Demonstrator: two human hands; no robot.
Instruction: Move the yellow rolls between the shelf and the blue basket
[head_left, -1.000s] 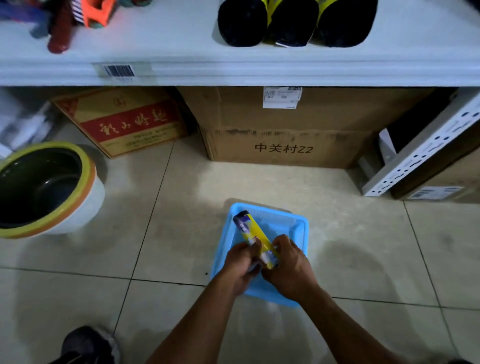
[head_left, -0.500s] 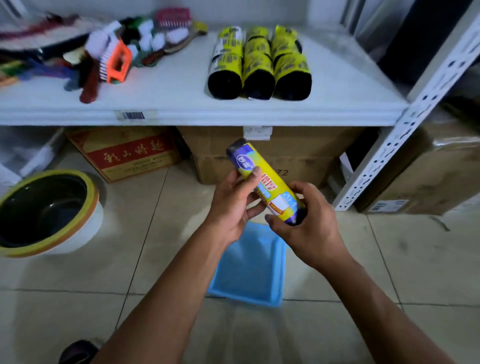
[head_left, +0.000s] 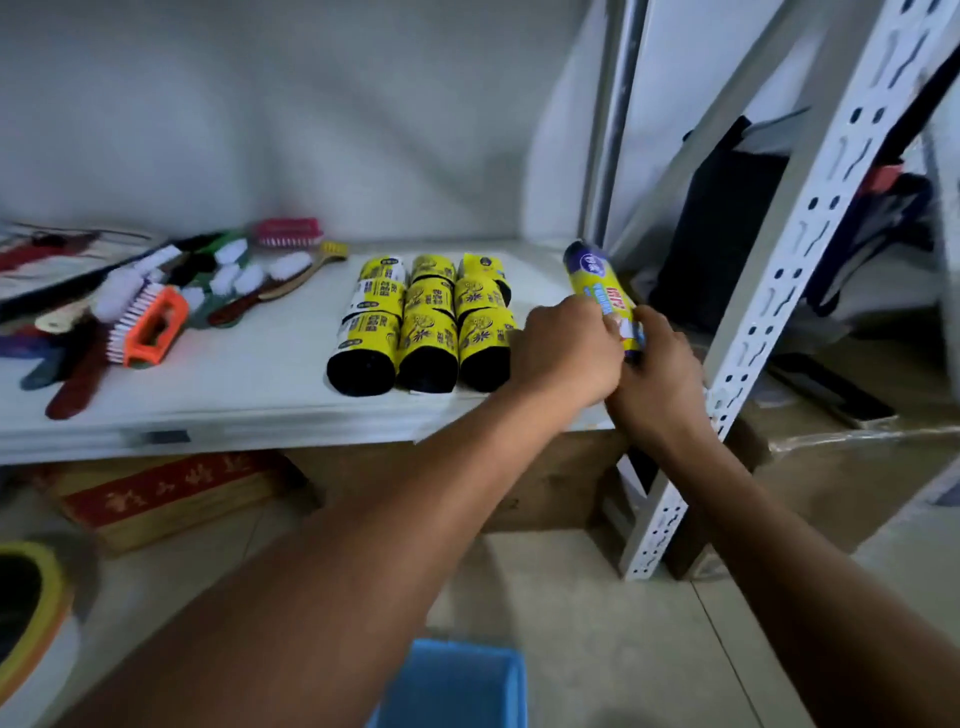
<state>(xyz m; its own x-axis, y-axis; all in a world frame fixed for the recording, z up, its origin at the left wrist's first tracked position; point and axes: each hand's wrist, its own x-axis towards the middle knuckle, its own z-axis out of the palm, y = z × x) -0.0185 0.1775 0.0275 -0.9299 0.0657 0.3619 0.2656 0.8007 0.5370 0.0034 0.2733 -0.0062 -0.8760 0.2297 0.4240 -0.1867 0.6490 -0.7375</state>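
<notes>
Both hands hold one yellow roll (head_left: 597, 283) with a purple end cap over the right part of the white shelf (head_left: 249, 395). My left hand (head_left: 566, 351) grips its near left side and my right hand (head_left: 657, 374) grips its near end. The roll points away from me, just right of three yellow-and-black rolls (head_left: 426, 322) lying side by side on the shelf. Whether the held roll touches the shelf is hidden by my hands. The blue basket (head_left: 457, 680) sits on the floor at the bottom, partly behind my left forearm.
Several brushes (head_left: 150, 322) lie on the shelf's left half. A perforated white upright (head_left: 769, 322) stands just right of my right hand. Cardboard boxes (head_left: 166, 493) sit under the shelf, and a yellow-rimmed pot (head_left: 31, 623) stands on the floor at left.
Both hands lifted the yellow roll out of the blue basket, raised it past the shelf edge and carried it onto the shelf's right side. The view tilted upward.
</notes>
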